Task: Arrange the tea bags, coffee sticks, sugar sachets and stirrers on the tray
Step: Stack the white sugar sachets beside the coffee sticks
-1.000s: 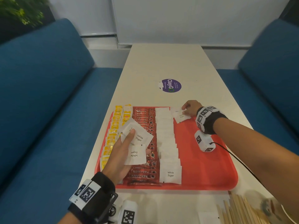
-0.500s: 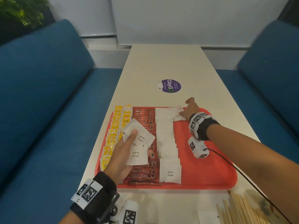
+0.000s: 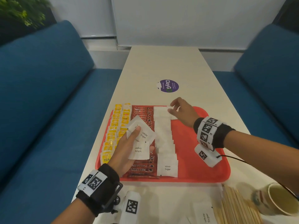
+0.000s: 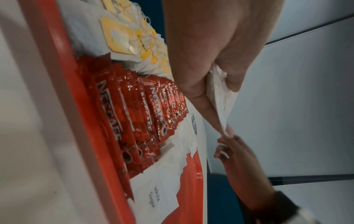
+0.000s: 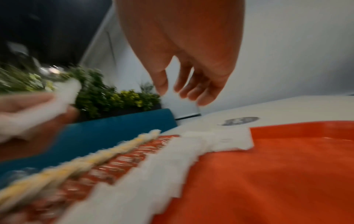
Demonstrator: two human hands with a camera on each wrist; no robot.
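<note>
- Left hand [image 3: 129, 149] over the coffee sticks [image 3: 144, 165], thumb and fingers curled on a loose fan of sachets [image 3: 140, 138]; at least two show.
- Right hand [image 3: 181, 113] at the tray's [image 3: 202, 168] far edge, fingers hanging slack above the top sachet [image 5: 228, 141]; it seems to hold nothing, though the head view hides the fingertips.
- Risk: that top sachet juts right of the sugar row [image 3: 164, 139]; left so, the column reads crooked.
- Risk: the fan is pinched lightly, so a tilt could drop one onto the sticks or tea bags [image 3: 113, 135].
- Risk: the right wrist unit hangs low over the tray, and a sweep back could scuff the overlapped row.
- Stirrers [image 3: 237, 207] and a spare sachet [image 3: 204, 215] lie off the tray, near edge; not yet placed.
- Surface: pale long table [image 3: 161, 65], purple sticker [image 3: 169, 86], paper cup [image 3: 281, 199] beside the stirrers.
- Room: blue benches both sides, white wall, plant far left.
</note>
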